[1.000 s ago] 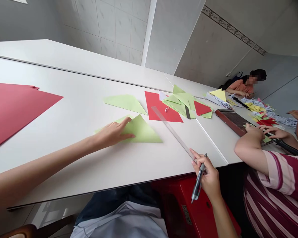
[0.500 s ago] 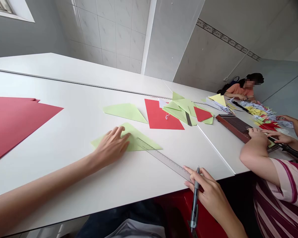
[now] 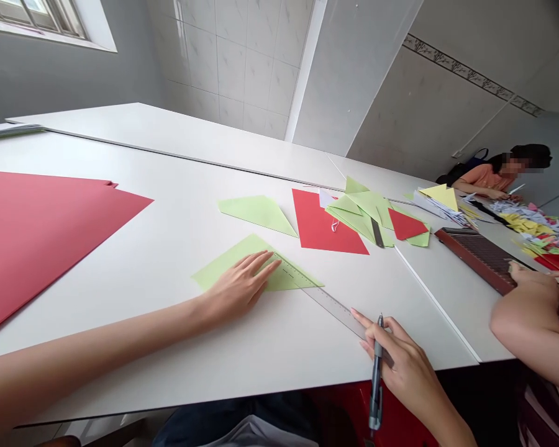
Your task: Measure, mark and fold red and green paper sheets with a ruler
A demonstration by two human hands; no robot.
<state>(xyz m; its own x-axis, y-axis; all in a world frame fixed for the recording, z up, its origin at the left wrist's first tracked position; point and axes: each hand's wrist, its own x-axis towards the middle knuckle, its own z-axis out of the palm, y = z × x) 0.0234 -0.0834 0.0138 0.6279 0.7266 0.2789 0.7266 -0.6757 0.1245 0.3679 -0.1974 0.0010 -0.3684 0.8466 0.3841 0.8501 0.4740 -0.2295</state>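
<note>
My left hand [image 3: 245, 282] lies flat, fingers spread, on a light green paper [image 3: 228, 266] on the white table [image 3: 168, 354]. Its fingertips touch the upper end of a clear ruler [image 3: 328, 301] that lies along the paper's right edge. The ruler's lower end is between the fingers of my right hand [image 3: 398, 357]. A grey and black pen [image 3: 376, 379] is also held in that hand, its tip pointing up. Above the paper lies another green piece [image 3: 261, 213].
Large red sheets [image 3: 51, 230] lie at left. Past the ruler are a red sheet [image 3: 323, 226], stacked green pieces [image 3: 354, 211] and a dark blade-like strip [image 3: 377, 233]. A paper trimmer [image 3: 475, 257] stands at right beside a co-worker's arm [image 3: 531, 310]; another person [image 3: 484, 180] sits beyond.
My left hand has flattened and moved right to the ruler's end. The ruler has shifted up against the green paper's edge. The view has turned a little left.
</note>
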